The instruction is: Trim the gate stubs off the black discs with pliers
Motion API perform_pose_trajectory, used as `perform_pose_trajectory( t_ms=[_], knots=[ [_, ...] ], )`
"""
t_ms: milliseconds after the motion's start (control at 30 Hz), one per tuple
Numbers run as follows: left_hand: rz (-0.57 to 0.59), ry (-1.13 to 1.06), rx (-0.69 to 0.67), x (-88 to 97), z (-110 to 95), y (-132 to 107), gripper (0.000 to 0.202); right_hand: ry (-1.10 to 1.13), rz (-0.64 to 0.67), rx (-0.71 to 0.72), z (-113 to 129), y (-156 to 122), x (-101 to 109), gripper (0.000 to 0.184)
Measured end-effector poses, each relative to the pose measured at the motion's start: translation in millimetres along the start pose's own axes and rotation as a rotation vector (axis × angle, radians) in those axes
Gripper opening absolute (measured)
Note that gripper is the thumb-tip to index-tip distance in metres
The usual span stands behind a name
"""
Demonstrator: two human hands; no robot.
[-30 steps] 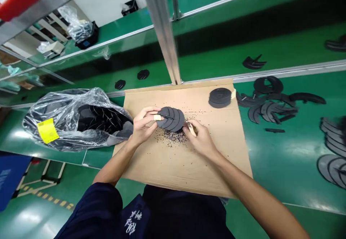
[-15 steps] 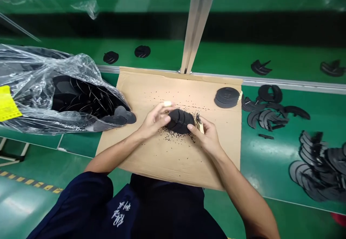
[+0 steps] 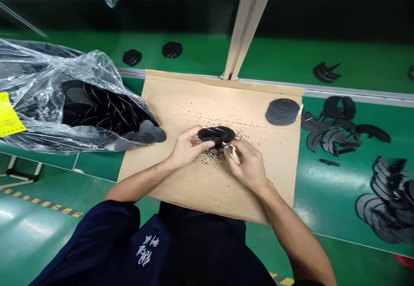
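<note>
Above the middle of a cardboard sheet (image 3: 181,182), my left hand (image 3: 188,149) grips a round black plastic part (image 3: 216,134) by its left side, thumb along the near edge. My right hand (image 3: 247,163) is closed around pliers-like cutters (image 3: 232,152) with pale handles. Their metal jaws meet the near right edge of the black part; whether they are closed on it I cannot tell. Tiny black scraps (image 3: 213,155) lie scattered on the cardboard beneath and around the part. Toward the back right corner of the cardboard stands a stack of black discs (image 3: 282,111).
At left lies a clear plastic bag (image 3: 87,68) full of black discs, its mouth toward the cardboard. Loose curved black parts (image 3: 339,135) and a larger pile (image 3: 388,199) are on the green table at right. A metal post (image 3: 250,27) rises behind the cardboard.
My left hand has taken hold of the black part's left side, and the part has tilted. The cutters in my right hand have swung round to the part's near edge. The view has shifted slightly.
</note>
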State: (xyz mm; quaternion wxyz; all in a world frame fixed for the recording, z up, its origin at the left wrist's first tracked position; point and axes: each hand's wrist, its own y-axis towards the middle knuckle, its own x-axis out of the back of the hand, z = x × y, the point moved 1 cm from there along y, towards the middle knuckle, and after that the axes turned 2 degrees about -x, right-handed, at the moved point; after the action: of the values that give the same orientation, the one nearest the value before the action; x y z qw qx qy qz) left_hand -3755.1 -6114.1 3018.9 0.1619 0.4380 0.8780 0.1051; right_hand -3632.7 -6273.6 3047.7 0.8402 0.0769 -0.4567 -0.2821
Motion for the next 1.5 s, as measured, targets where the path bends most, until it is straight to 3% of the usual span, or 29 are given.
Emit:
perform_pose_trajectory(
  t_ms=[700, 833, 1067, 1200, 1333, 1500],
  knots=[
    [0.000, 0.054, -0.021, -5.7, -2.6, -7.6, 0.034, -0.040, 0.012, -0.016, 4.0, -5.0, -0.6, 0.023],
    [-0.004, 0.051, -0.013, -6.2, -4.3, -8.4, 0.033, 0.051, 0.003, -0.070, 5.8, -4.4, -0.7, 0.030],
    [-0.001, 0.045, -0.018, -7.6, -7.4, -7.0, 0.036, 0.395, 0.062, -0.293, 8.1, 0.7, -0.3, 0.046],
    [-0.025, 0.076, 0.045, 1.8, -6.7, -1.8, 0.041, 0.394, 0.017, -0.327, 6.0, 1.7, 4.2, 0.035],
    [0.092, 0.180, 0.079, 12.5, -11.4, 3.2, 0.037, 0.360, -0.037, -0.324, 5.0, 2.2, 7.9, 0.020],
    [0.108, 0.195, -0.038, 11.5, -15.4, 3.3, 0.034, 0.257, 0.069, -0.222, 8.2, 2.4, 4.0, 0.014]
  ],
)
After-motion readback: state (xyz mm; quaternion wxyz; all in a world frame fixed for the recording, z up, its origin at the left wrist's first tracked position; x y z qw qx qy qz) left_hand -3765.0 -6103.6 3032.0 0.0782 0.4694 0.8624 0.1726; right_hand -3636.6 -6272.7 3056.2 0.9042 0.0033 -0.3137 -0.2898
